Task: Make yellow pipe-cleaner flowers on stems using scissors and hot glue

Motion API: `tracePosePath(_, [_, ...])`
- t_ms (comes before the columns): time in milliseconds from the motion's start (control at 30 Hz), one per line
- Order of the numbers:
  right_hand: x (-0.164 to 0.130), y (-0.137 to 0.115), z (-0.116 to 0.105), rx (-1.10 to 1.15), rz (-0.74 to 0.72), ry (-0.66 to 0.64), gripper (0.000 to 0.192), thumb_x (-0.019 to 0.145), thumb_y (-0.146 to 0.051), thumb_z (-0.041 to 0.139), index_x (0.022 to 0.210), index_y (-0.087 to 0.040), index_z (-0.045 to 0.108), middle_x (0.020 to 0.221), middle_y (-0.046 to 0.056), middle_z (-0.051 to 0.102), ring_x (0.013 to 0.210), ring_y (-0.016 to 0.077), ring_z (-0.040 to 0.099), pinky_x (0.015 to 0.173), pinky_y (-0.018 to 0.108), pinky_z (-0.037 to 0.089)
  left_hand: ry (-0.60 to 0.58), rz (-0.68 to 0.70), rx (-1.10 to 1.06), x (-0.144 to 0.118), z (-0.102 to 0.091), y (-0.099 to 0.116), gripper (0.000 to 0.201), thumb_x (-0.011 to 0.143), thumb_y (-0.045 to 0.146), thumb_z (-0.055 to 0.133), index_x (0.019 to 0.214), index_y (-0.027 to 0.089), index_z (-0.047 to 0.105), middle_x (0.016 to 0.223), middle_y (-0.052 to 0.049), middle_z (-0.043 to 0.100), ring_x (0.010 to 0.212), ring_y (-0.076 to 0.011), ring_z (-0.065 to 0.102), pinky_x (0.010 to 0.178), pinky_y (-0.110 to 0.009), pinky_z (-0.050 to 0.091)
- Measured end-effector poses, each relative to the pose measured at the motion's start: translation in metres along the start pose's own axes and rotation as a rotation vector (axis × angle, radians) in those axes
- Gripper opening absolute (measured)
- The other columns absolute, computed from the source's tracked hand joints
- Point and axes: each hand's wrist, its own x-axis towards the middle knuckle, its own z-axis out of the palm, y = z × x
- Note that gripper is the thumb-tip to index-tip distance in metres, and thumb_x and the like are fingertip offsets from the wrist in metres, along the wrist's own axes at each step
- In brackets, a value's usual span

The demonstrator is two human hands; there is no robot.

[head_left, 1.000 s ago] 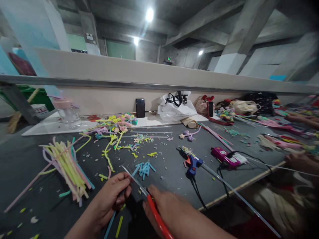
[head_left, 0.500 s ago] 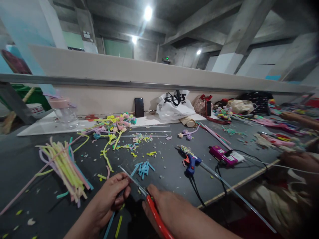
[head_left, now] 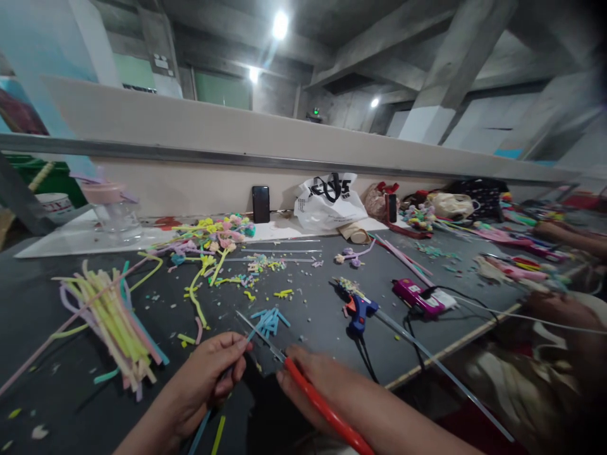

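Observation:
My left hand (head_left: 220, 363) pinches a thin blue strip (head_left: 253, 331), which looks like a pipe cleaner. Its tip sticks out past my fingers, and its tail (head_left: 199, 433) hangs below my palm. My right hand (head_left: 315, 376) is wrapped round the red handles of a pair of scissors (head_left: 327, 411). Their blades point up and left, parted at the blue strip close to my left fingertips. Just beyond the blades lies a small pile of short blue pieces (head_left: 269, 321). A yellow strip (head_left: 218, 435) lies below my left hand.
A bundle of pastel strips (head_left: 114, 322) lies on the left. On the right are a blue glue gun (head_left: 363, 313) with a cord and a magenta power box (head_left: 422, 297). Fuzzy flowers (head_left: 222, 230), a phone (head_left: 260, 204) and a white bag (head_left: 327, 202) stand behind. A co-worker's arm (head_left: 569, 237) shows far right.
The blue strip's tip now shows beyond my left fingers, across the scissor blades. The scissors have shifted slightly right and their blades look wider apart. The view has turned a little.

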Motion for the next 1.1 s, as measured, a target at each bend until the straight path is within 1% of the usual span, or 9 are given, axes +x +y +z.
tracePosePath(267, [0.008,-0.01,-0.01,0.055,0.074,-0.071,0.022,0.081,-0.03,0.043,0.084,-0.018,0.061,0.073,0.003,0.065,0.061,0.0142,0.056,0.048,0.021,0.033,0.013,-0.022,0.01,0.002,-0.003,-0.002,0.033,0.07,0.048,0.058,0.077,0.017,0.05,0.048,0.009,0.045,0.031,0.0003,0.019,0.035,-0.017,0.006])
tracePosePath(400, [0.01,-0.015,-0.012,0.093,0.175,-0.037,0.024,0.079,-0.025,0.04,0.08,-0.018,0.063,0.068,0.002,0.063,0.057,0.0141,0.055,0.047,0.022,0.034,0.009,-0.027,-0.013,0.0,-0.005,-0.003,0.033,0.07,0.047,0.059,0.077,0.017,0.05,0.049,0.009,0.044,0.032,0.0003,0.02,0.035,-0.016,0.007])
tracePosePath(467, [0.006,-0.02,-0.018,0.166,0.207,-0.081,0.027,0.082,-0.025,0.034,0.086,-0.018,0.06,0.061,0.0,0.058,0.048,0.0117,0.051,0.044,0.021,0.035,0.02,-0.006,-0.038,-0.002,-0.006,-0.002,0.033,0.069,0.047,0.06,0.076,0.017,0.049,0.05,0.009,0.044,0.032,0.0005,0.019,0.035,-0.016,0.008])
tracePosePath(533, [-0.001,-0.026,-0.027,0.29,0.254,-0.218,0.03,0.085,-0.028,0.029,0.097,-0.018,0.055,0.052,-0.003,0.051,0.038,0.0098,0.044,0.04,0.021,0.035,0.031,0.028,-0.061,-0.003,-0.006,-0.001,0.033,0.07,0.046,0.06,0.076,0.017,0.049,0.05,0.009,0.044,0.032,0.0006,0.019,0.036,-0.016,0.007])
tracePosePath(600, [-0.007,-0.03,-0.033,0.329,0.251,-0.271,0.031,0.086,-0.03,0.027,0.097,-0.017,0.053,0.05,-0.004,0.049,0.034,0.0094,0.042,0.037,0.02,0.034,0.026,0.056,-0.081,-0.003,-0.006,-0.001,0.031,0.071,0.045,0.059,0.078,0.017,0.049,0.051,0.009,0.044,0.033,0.0005,0.018,0.036,-0.015,0.007])
tracePosePath(667, [-0.009,-0.029,-0.032,0.237,0.188,-0.212,0.028,0.085,-0.031,0.032,0.091,-0.019,0.056,0.055,-0.001,0.055,0.039,0.0104,0.048,0.039,0.02,0.034,-0.003,0.073,-0.097,-0.002,-0.006,-0.001,0.029,0.074,0.044,0.058,0.077,0.016,0.05,0.051,0.008,0.045,0.033,0.0003,0.018,0.035,-0.016,0.007])
tracePosePath(800, [-0.006,-0.021,-0.016,0.037,0.081,-0.073,0.021,0.08,-0.032,0.042,0.086,-0.022,0.06,0.074,0.003,0.067,0.059,0.0149,0.059,0.048,0.022,0.034,-0.054,0.096,-0.081,-0.001,-0.008,-0.004,0.031,0.077,0.042,0.055,0.064,0.016,0.045,0.043,0.009,0.039,0.033,-0.0002,0.018,0.035,-0.017,0.008])
tracePosePath(967, [-0.002,-0.012,-0.01,0.053,0.116,-0.039,0.024,0.082,-0.034,0.041,0.086,-0.02,0.059,0.079,0.005,0.068,0.064,0.016,0.059,0.05,0.022,0.033,-0.038,0.06,-0.069,-0.002,-0.008,-0.003,0.026,0.076,0.041,0.057,0.077,0.016,0.05,0.05,0.008,0.046,0.033,0.0004,0.021,0.035,-0.016,0.008])
tracePosePath(1100, [-0.008,-0.005,-0.006,0.072,0.018,-0.016,0.025,0.084,-0.039,0.038,0.09,-0.021,0.054,0.077,0.004,0.067,0.062,0.0147,0.059,0.047,0.021,0.032,-0.009,0.052,-0.05,-0.004,-0.005,0.001,0.026,0.074,0.041,0.058,0.076,0.016,0.049,0.05,0.008,0.045,0.032,0.0007,0.02,0.035,-0.015,0.007])
